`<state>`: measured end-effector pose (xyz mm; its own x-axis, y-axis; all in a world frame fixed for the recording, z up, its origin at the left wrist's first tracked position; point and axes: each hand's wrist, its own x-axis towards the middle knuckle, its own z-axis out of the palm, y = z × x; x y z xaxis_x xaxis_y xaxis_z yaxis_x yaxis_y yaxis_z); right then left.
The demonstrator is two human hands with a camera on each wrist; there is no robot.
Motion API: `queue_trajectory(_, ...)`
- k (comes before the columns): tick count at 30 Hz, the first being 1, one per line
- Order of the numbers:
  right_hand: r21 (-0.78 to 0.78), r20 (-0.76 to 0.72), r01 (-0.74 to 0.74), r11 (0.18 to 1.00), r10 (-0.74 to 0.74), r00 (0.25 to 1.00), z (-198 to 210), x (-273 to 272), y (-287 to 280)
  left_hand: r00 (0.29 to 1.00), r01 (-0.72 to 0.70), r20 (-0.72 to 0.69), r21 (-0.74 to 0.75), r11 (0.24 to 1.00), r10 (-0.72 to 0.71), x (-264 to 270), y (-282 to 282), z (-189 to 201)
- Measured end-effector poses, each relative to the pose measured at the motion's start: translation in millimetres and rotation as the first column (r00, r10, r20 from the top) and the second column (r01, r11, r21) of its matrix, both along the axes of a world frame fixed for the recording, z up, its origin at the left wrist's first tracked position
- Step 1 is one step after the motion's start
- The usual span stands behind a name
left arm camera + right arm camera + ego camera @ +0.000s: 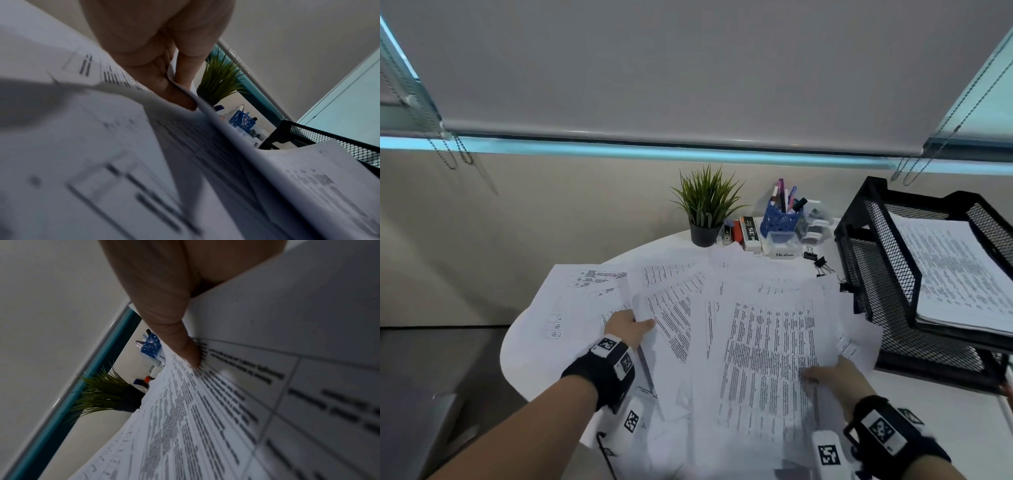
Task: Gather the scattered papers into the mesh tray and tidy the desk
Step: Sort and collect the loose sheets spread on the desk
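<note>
Several printed papers lie fanned and overlapping over the round white table. My left hand pinches the edge of one sheet between thumb and finger at the left of the spread, lifting it a little. My right hand holds the near right corner of a large printed sheet; its thumb presses on top and the other fingers are hidden under the paper. The black mesh tray stands at the right edge, with a stack of papers in its upper tier.
At the back of the table stand a potted plant, a blue pen cup, staple boxes and a clear box labelled Medium. Black binder clips lie by the tray. The table edge curves off at the left.
</note>
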<state>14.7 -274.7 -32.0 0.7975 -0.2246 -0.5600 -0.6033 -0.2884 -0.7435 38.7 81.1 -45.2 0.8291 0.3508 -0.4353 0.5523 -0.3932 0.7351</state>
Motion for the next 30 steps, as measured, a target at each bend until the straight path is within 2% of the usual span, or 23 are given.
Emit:
queue_trajectory(3, -0.022, -0.034, -0.079, 0.997, 0.078, 0.996, 7.6, -0.8, -5.9, 0.997, 0.037, -0.07, 0.037, 0.999, -0.034, 3.4, 12.8, 1.9)
queue_trajectory(7, -0.029, -0.053, -0.157, 0.987, 0.155, 0.987, 9.8, -4.2, -0.8, 0.993, 0.034, -0.107, -0.09, 0.995, -0.044, 3.1, 21.3, -4.5)
queue_trajectory(9, -0.023, -0.038, -0.143, 0.989, 0.143, 0.989, 4.2, -5.4, 5.3, 0.993, -0.019, -0.119, -0.135, 0.991, 0.003, -0.9, 16.3, -0.7)
queue_trajectory(11, -0.007, -0.017, -0.113, 0.994, 0.113, 0.993, 2.5, -7.5, 15.0, 0.989, -0.067, -0.143, -0.243, 0.968, 0.032, -7.1, 9.5, -0.1)
queue_trajectory(13, -0.001, 0.007, -0.09, 0.996, 0.09, 0.996, -0.5, -8.0, 24.8, 0.986, -0.059, -0.168, -0.335, 0.94, 0.002, -14.6, 3.9, -5.0)
queue_trajectory(15, 0.009, 0.018, -0.111, 0.994, 0.111, 0.994, -1.0, -7.5, 35.8, 0.977, -0.007, -0.206, -0.291, 0.957, -0.055, -19.4, 0.6, -14.1)
queue_trajectory(19, 0.069, 0.031, -0.264, 0.962, 0.262, 0.964, 5.4, -6.7, 56.8, 0.966, 0.093, -0.215, -0.229, 0.969, -0.144, -24.8, -7.4, -15.6)
queue_trajectory(21, 0.017, 0.038, -0.341, 0.94, 0.34, 0.939, 8.5, -5.1, 59.5, 0.973, 0.099, -0.183, -0.223, 0.97, -0.141, -26.1, -11.1, -13.1)
queue_trajectory(23, -0.055, 0.037, -0.288, 0.956, 0.29, 0.956, 8.4, -1.6, 55.2, 0.986, 0.081, -0.131, -0.181, 0.98, -0.106, -27.3, -12.3, -8.1)
queue_trajectory(25, -0.217, 0.048, -0.197, 0.956, 0.212, 0.976, 3.8, 3.3, 43.0, 0.994, 0.06, -0.083, -0.146, 0.987, -0.073, -27.9, -9.7, -4.8)
queue_trajectory(27, -0.445, -0.026, -0.173, 0.879, 0.18, 0.983, -1.9, 5.1, 29.4, 0.996, 0.049, -0.064, -0.124, 0.991, -0.057, -28.0, -5.3, -1.9)
queue_trajectory(28, -0.505, -0.059, -0.158, 0.849, 0.149, 0.987, -2.3, 4.0, 24.4, 0.997, 0.041, -0.059, -0.125, 0.991, -0.049, -27.9, -1.2, -1.8)
queue_trajectory(30, -0.523, -0.093, -0.141, 0.84, 0.108, 0.99, -7.8, 2.9, 19.1, 0.998, 0.004, -0.059, -0.133, 0.991, -0.012, -27.7, 10.5, -4.4)
